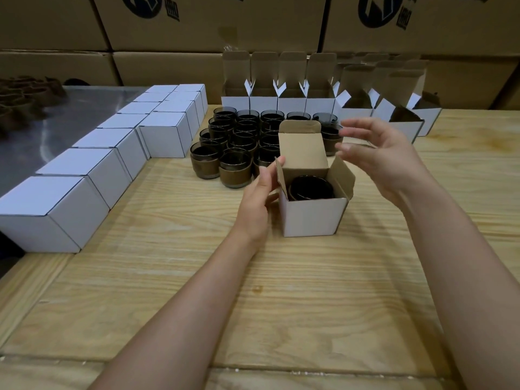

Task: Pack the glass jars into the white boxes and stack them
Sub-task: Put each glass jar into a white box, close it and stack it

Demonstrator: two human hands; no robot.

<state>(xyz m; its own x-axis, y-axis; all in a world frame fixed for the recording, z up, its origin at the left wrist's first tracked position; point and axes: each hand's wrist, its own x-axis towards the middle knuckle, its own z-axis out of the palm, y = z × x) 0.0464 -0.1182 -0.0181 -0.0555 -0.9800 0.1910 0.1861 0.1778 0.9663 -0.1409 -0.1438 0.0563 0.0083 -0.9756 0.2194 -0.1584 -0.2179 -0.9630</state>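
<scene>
While the open white box stands upright near the middle of the worktop, one glass jar sits inside it, mouth upward, its dark rim just below the box edge. The rear lid flap stands upright and the two side flaps angle outward (brown cardboard inside, white outside).

Hand positions:
- The left hand lies against the left side of the box. Its thumb tip touches the left side flap, and its fingers are relaxed, not wrapped around anything.
- The right hand hovers above and to the right of the box, fingers extended and spread wide, holding nothing. It is clear of the right flap and slightly blurred.

Surrounding items:
- The loose jars stand in close rows directly behind the box, each with a brown band around its lower body.
- The closed white boxes form a line along the left side, doubling into two rows at the far end.
- The empty open boxes stand along the rear of the worktop, lids raised.
- Brown cartons are stacked behind them.
</scene>
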